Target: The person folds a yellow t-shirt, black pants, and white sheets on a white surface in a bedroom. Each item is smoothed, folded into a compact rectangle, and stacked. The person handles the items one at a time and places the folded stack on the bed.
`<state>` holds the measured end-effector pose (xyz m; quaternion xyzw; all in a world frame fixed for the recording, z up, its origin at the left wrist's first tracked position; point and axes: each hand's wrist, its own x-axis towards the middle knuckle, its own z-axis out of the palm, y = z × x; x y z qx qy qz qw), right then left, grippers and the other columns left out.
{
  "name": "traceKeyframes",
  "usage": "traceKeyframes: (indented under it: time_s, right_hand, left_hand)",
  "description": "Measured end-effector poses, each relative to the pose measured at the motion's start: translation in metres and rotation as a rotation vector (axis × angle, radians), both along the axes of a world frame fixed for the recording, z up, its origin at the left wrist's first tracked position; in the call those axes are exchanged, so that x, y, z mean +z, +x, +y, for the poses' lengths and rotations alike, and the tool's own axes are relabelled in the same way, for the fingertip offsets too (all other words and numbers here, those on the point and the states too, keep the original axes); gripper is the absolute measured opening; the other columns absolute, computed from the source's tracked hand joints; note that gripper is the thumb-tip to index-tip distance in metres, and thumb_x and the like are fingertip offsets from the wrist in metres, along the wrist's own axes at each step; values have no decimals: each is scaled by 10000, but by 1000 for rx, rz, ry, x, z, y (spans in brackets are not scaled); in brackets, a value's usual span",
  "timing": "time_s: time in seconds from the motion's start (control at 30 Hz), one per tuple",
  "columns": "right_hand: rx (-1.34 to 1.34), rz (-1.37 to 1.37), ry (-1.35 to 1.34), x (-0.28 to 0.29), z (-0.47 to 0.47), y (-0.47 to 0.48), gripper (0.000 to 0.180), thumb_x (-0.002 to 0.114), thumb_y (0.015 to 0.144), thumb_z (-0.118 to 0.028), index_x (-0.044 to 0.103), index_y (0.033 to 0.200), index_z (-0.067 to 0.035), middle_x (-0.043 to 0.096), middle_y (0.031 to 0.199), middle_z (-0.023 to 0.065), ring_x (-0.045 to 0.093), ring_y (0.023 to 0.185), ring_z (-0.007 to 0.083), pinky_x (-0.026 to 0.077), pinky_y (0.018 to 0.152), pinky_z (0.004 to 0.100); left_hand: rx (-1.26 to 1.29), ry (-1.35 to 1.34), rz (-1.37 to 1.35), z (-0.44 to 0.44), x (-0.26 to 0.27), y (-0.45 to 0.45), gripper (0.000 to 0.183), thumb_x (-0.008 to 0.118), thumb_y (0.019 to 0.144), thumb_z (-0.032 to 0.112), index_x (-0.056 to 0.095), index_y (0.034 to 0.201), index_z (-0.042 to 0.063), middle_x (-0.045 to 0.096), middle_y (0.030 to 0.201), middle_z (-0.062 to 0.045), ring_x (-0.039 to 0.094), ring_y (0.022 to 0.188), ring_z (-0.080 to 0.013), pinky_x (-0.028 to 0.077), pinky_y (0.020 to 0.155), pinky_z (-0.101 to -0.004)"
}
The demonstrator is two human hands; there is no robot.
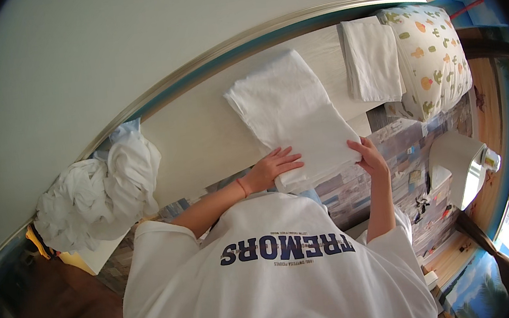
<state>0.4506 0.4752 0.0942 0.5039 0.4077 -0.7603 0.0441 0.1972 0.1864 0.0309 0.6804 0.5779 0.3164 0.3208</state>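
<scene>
A folded white cloth (288, 107) lies slantwise over a long pale tabletop (199, 132), its near end reaching past the front edge towards my body. My left hand (277, 168) rests on the near left part of the cloth, fingers spread, with a red cord at the wrist. At the near right corner, my right hand (369, 154) grips the cloth's edge, thumb on top and the other fingers mostly hidden. Farther right, a neatly folded white cloth stack (372, 61) sits beside a cactus-print cushion (433, 58).
A heap of crumpled white cloth (96, 192) fills the left end. A wall (217, 11) runs behind the tabletop. On the patterned floor (392, 151) at right stands a white bin-like container (458, 165). Something brown (69, 315) lies at lower left.
</scene>
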Motion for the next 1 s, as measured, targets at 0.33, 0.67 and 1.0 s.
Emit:
traceKeyframes:
  time_s: [0.33, 0.67, 1.0]
  right_hand:
    - [22, 6, 309, -12, 21, -152, 594, 736, 996, -510, 619, 1292, -9, 740, 1102, 153, 751, 958, 283, 618, 760, 404]
    - [224, -310, 1388, -112, 0, -149, 480, 846, 882, -400, 657, 1132, -37, 655, 1056, 170, 603, 994, 396, 502, 882, 498]
    - [35, -171, 1059, -74, -16, -133, 359, 745, 1003, -307, 563, 1046, 0, 695, 849, 212, 646, 742, 406, 517, 684, 495]
  left_hand:
    - [885, -450, -1948, 3, -15, -54, 753, 577, 1070, 540, 367, 1633, 86, 490, 1619, -90, 483, 1485, -277, 406, 1226, -485]
    - [1162, -347, -122, 27, -17, -70, 453, 816, 916, 392, 685, 1152, 28, 766, 985, -152, 723, 901, -374, 558, 782, -475]
    - [1020, -509, -894, 88, 4, -107, 452, 809, 967, 317, 708, 1290, 18, 767, 1171, -75, 731, 1032, -171, 575, 873, -341]
